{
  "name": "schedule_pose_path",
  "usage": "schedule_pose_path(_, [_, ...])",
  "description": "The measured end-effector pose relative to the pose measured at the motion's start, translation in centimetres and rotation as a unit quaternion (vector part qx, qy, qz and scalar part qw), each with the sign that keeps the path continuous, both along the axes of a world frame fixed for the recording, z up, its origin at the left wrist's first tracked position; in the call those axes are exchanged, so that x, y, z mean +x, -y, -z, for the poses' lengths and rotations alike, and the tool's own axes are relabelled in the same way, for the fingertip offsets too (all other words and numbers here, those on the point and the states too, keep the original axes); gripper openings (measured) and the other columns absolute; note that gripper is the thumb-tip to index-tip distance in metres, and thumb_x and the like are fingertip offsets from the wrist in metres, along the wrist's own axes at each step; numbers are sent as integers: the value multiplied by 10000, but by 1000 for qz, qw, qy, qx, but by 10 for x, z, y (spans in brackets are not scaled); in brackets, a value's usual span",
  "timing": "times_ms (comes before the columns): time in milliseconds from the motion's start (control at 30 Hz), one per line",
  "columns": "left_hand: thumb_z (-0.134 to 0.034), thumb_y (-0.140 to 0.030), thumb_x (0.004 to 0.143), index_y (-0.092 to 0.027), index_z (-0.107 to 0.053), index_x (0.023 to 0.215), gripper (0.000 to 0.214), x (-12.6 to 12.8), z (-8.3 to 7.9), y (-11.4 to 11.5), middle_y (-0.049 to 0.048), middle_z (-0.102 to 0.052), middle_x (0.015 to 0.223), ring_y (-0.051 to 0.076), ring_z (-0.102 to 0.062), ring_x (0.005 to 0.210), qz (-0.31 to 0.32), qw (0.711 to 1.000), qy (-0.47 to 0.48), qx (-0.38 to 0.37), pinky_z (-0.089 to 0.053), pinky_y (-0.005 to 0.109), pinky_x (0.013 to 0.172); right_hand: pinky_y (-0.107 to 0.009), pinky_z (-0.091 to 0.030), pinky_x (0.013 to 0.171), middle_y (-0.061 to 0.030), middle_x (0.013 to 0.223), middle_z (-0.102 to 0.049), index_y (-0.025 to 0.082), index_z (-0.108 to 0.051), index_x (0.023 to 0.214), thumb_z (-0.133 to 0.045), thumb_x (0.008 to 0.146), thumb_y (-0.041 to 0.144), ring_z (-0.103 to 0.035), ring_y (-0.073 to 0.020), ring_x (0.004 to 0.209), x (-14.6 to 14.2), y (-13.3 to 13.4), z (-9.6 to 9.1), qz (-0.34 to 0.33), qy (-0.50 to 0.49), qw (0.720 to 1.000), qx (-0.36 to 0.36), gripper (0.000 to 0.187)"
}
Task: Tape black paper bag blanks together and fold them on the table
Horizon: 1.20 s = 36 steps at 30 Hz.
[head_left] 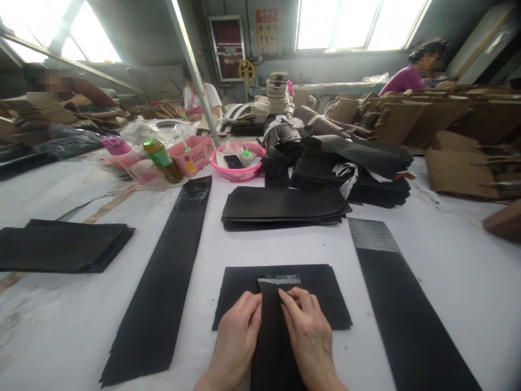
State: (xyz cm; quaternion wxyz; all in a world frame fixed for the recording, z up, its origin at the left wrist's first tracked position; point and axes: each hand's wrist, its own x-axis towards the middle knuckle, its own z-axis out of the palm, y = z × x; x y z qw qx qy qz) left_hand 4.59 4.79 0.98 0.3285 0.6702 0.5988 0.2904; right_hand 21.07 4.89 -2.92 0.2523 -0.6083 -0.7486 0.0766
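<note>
My left hand (240, 326) and my right hand (307, 326) are closed on the two long edges of a black strip (272, 331) near its far end. That end has a pale, shiny band across it. The strip lies over a wider black rectangular sheet (325, 293) set crosswise on the white table. My fingertips pinch the strip from either side, thumbs hidden in part. A long fanned stack of black strips (163, 288) lies to the left, its far end glossy. On the right is another long black strip stack (407, 304) with a greyish streaked end.
Beyond my hands lie a stack of black sheets (280, 206) and a bigger black pile (354, 168). More black sheets (61, 247) lie left. A pink basin (238, 172), a green-labelled bottle (163, 160) and brown bags (459, 168) stand farther back. Other people work behind.
</note>
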Motion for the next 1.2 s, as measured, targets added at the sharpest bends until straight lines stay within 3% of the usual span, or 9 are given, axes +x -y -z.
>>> schedule_pose_path(67, [-279,-331,988,-210,-578,1127,351,-1,-1,-2,19,-600,840,153,-555,703,-28,996,66,-47,-440,244,648,-259,-491,688,-43,1019,-599,280,-613,1179,-430,960,232,-564,-160,841,0,0,2,-3,2,1000,7,289])
schedule_pose_path(167, [-429,-417,937,-203,-592,1076,303,1,-3,-6,-7,-606,794,137,-531,610,-44,995,42,-82,-398,232,588,-272,-493,703,-52,1026,-599,270,-608,1189,-440,953,217,-565,-168,851,0,-1,5,-6,6,1000,13,295])
schedule_pose_path(233, [-550,-385,875,-198,-604,910,198,4,-2,-7,-17,-585,778,131,-518,612,-37,997,-16,-67,-374,231,595,-280,-497,709,-53,1032,-597,272,-603,1195,-449,947,208,-568,-173,859,1,-1,6,-2,5,1000,4,299])
schedule_pose_path(300, [-542,-316,876,-193,-567,787,154,9,0,-8,-23,-552,750,126,-502,620,-29,998,-39,-46,-353,228,596,-282,-503,711,-48,1042,-590,286,-588,1212,-452,946,218,-572,-175,879,2,0,4,-1,-15,1000,-12,306])
schedule_pose_path(500, [-483,-243,886,-192,-522,726,173,12,6,-7,-28,-515,740,120,-496,653,-26,999,-14,-40,-340,215,599,-242,-496,745,-43,1028,-547,269,-597,1163,-391,969,258,-576,-146,897,14,-6,-19,23,-164,986,-8,283])
schedule_pose_path(700, [-509,-294,870,-205,-563,801,125,11,6,-8,-35,-531,744,119,-516,634,-43,997,-20,-61,-353,214,591,-293,-417,694,-32,887,-555,282,-660,1050,-468,909,139,-516,-175,804,10,-31,-33,-16,2,1000,7,278])
schedule_pose_path(867, [-439,-363,922,-208,-567,811,230,15,11,-8,-28,-555,732,127,-525,618,-70,996,-45,-42,-344,226,591,-304,-368,708,-21,895,-553,302,-671,1020,-524,873,83,-498,-178,831,2,-44,-27,-18,32,999,-22,302])
schedule_pose_path(1200, [-465,-286,915,-217,-591,812,177,14,16,-6,-39,-592,743,130,-545,666,-76,996,-17,-50,-340,212,597,-327,-336,704,-28,858,-549,317,-677,1017,-544,867,88,-484,-193,818,-3,-47,-25,-13,61,997,-43,304])
